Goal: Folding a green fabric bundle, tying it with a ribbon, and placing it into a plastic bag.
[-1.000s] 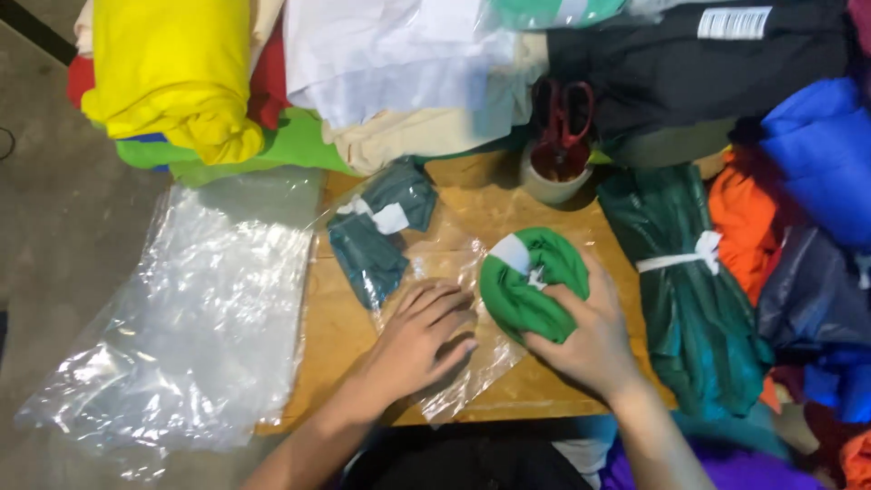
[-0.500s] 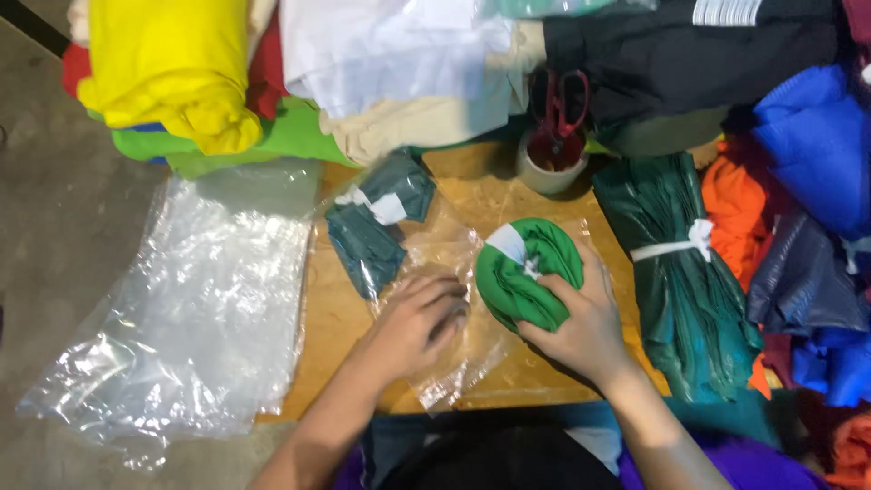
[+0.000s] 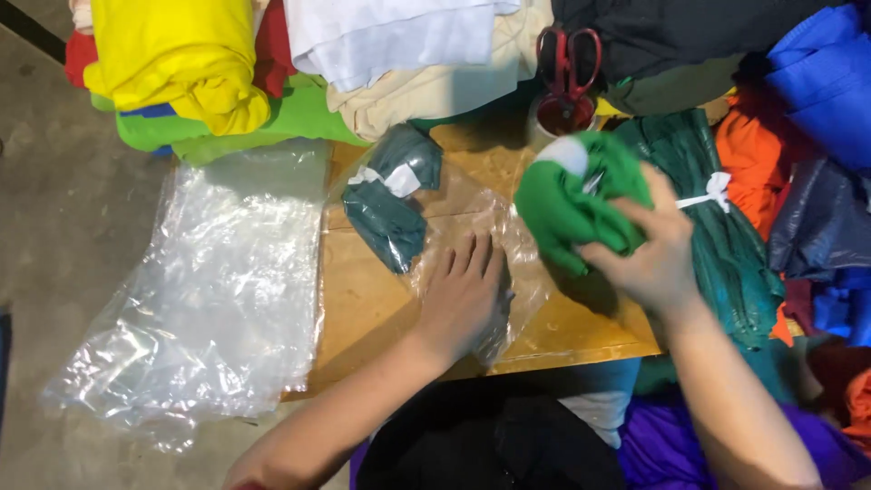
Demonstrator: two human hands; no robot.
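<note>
My right hand [image 3: 655, 256] grips a folded bright green garment [image 3: 581, 201] with a white tag and holds it lifted above the wooden table [image 3: 363, 299]. My left hand [image 3: 463, 295] lies flat, fingers spread, on a clear plastic bag [image 3: 508, 238] spread on the table. Just to its left sits a dark teal garment packed in a plastic bag [image 3: 392, 200] with a white label.
A stack of clear plastic bags [image 3: 209, 290] hangs off the table's left side. Piled cloth in yellow [image 3: 172, 54], light green, white and beige lines the back. Red scissors [image 3: 567, 63] stand in a cup. A tied dark green bundle [image 3: 717, 218], orange and blue fabrics lie right.
My right hand has lifted the green garment up and to the right, off the clear bag. My left hand stays pressed on the bag.
</note>
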